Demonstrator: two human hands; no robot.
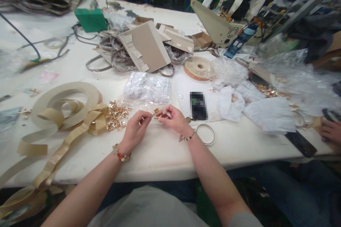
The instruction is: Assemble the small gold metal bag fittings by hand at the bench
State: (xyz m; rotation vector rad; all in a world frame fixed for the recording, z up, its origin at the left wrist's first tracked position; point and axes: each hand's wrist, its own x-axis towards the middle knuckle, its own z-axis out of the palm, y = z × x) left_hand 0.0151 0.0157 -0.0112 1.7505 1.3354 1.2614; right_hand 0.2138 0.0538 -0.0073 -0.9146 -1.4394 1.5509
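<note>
Right over the near part of the table (170, 165), two bare hands meet almost fingertip to fingertip. The left hand (138, 124) is pinched narrow, thumb against forefinger, on a thin bit (152, 115) (too small to make out properly). The right hand (173, 118), its fingers curled, holds small gold-coloured pieces (157, 112) at the fingertips, in the gap between the two hands; how many, I cannot tell. Each wrist wears a bracelet, beaded on the left.

Just beyond the left hand, toward the left, lies a loose heap of gold-coloured metal parts (115, 115). Next to that heap a wide roll of tan strip (39, 103) lies flat, its loose end looping over the table and down past the near edge. Behind the hands sits a clear plastic bag (147, 87) with whitish contents, and farther back a beige board (146, 48) leans on a jumble of dark straps.

To the right of the right hand are a dark phone-like thing (199, 105) (its face blurred into blocks) and, near the wrist, a pale ring (214, 134) lying flat. Beyond stand a smaller orange-edged roll (198, 68) and a tilted blue bottle (241, 40). Another person's hand (331, 129) shows at the right edge.
</note>
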